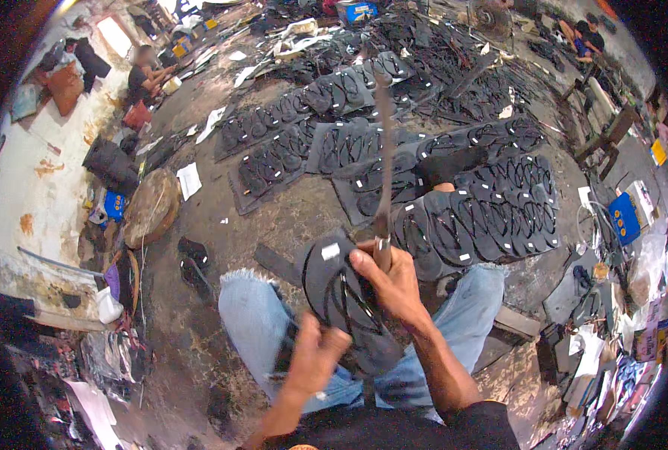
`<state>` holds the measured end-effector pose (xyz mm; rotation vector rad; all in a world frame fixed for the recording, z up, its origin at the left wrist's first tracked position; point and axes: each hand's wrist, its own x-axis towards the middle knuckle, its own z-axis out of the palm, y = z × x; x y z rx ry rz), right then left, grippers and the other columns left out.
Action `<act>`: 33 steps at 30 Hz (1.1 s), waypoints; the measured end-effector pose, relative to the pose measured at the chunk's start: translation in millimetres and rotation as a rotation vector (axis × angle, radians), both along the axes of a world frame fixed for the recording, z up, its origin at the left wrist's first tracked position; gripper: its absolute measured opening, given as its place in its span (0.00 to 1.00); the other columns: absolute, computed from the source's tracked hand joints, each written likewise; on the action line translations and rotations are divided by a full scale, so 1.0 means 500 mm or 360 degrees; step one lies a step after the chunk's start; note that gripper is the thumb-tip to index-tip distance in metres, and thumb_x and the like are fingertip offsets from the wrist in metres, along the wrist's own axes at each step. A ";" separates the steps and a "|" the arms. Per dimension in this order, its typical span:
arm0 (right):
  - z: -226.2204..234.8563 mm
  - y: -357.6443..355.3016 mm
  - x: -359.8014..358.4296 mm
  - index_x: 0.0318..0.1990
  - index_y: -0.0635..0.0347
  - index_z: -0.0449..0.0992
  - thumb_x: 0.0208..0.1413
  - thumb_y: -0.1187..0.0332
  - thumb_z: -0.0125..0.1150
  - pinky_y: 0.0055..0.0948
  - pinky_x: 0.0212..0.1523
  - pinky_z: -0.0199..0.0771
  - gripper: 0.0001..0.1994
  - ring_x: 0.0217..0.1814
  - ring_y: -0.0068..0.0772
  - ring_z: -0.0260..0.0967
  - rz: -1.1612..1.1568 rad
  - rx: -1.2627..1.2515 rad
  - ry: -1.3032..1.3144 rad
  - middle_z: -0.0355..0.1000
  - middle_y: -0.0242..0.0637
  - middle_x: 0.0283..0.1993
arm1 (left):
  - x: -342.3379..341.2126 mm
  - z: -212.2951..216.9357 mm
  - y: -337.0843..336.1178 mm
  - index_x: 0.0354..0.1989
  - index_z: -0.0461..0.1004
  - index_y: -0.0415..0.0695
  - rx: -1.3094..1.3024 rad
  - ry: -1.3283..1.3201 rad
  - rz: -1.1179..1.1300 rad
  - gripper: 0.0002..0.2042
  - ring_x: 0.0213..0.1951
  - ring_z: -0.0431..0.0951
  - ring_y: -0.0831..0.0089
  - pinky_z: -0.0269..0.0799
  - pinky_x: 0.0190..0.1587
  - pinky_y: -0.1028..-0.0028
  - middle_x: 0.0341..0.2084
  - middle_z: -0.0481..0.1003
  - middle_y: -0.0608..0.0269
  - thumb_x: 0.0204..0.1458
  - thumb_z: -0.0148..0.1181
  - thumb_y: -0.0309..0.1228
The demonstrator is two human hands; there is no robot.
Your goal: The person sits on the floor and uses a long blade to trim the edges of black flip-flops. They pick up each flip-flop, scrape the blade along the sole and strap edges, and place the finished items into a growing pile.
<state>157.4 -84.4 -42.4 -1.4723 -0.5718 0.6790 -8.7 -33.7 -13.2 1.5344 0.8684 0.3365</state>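
Observation:
In front of me a black flip-flop (320,279) with thin glossy straps and a white label near its toe is held at a tilt above my lap. My right hand (394,281) grips its right edge, the thumb beside the label. That same hand is wrapped round the handle of a long, narrow-bladed tool (386,165), which points up and away from me; its exact kind is unclear. Beside the lower left edge of the flip-flop is my left hand (315,360), blurred by motion with its fingers seemingly curled. Whether it touches the flip-flop or holds anything cannot be made out.
Rows of black flip-flops (491,206) cover the floor ahead. Beyond them lies a heap of dark scraps (454,64). At left stand a round wooden block (152,208) and a dark drum (109,163). Two people (143,79) (590,41) sit farther off. A blue box (625,217) is at right.

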 end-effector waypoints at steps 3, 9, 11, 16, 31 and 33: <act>0.017 -0.059 -0.040 0.46 0.69 0.81 0.60 0.63 0.71 0.25 0.40 0.73 0.16 0.38 0.17 0.70 0.0179 0.0002 -0.0202 0.79 0.29 0.36 | -0.001 0.018 0.040 0.56 0.72 0.35 -0.0106 -0.0414 0.0215 0.24 0.44 0.78 0.71 0.74 0.51 0.69 0.43 0.80 0.60 0.59 0.69 0.39; 0.016 -0.105 -0.132 0.37 0.66 0.84 0.55 0.69 0.76 0.22 0.35 0.74 0.09 0.33 0.15 0.71 -0.0365 -0.0108 -0.0038 0.79 0.29 0.29 | 0.001 0.034 0.020 0.50 0.78 0.36 0.0134 -0.0452 0.0356 0.17 0.45 0.79 0.72 0.74 0.52 0.71 0.42 0.82 0.61 0.57 0.71 0.33; 0.015 -0.116 -0.141 0.41 0.66 0.83 0.53 0.71 0.76 0.21 0.34 0.74 0.11 0.32 0.15 0.72 -0.0297 -0.0171 -0.0177 0.80 0.30 0.31 | -0.002 0.047 0.019 0.51 0.78 0.36 0.0065 -0.0408 0.0260 0.18 0.44 0.79 0.73 0.74 0.52 0.71 0.42 0.82 0.62 0.56 0.71 0.32; 0.010 -0.176 -0.131 0.55 0.62 0.75 0.64 0.68 0.66 0.22 0.27 0.73 0.15 0.30 0.22 0.74 -0.0310 -0.0022 0.0258 0.78 0.33 0.33 | -0.049 0.089 0.090 0.52 0.76 0.39 -0.0744 -0.0485 0.0225 0.18 0.43 0.81 0.71 0.79 0.48 0.68 0.41 0.81 0.62 0.53 0.71 0.28; 0.029 -0.408 -0.270 0.49 0.60 0.72 0.67 0.57 0.56 0.52 0.34 0.73 0.15 0.36 0.69 0.76 0.0614 -0.0959 -0.0198 0.76 0.58 0.31 | -0.133 0.070 0.055 0.58 0.71 0.43 -0.1127 -0.0404 0.0438 0.20 0.46 0.80 0.73 0.80 0.48 0.69 0.47 0.78 0.64 0.61 0.67 0.35; 0.035 -0.427 -0.271 0.48 0.60 0.72 0.67 0.56 0.56 0.54 0.34 0.73 0.15 0.36 0.70 0.76 0.0628 -0.0915 -0.0192 0.76 0.58 0.31 | -0.126 0.068 0.058 0.58 0.71 0.42 -0.1123 -0.0394 0.0447 0.20 0.46 0.80 0.73 0.80 0.48 0.69 0.47 0.78 0.64 0.61 0.67 0.35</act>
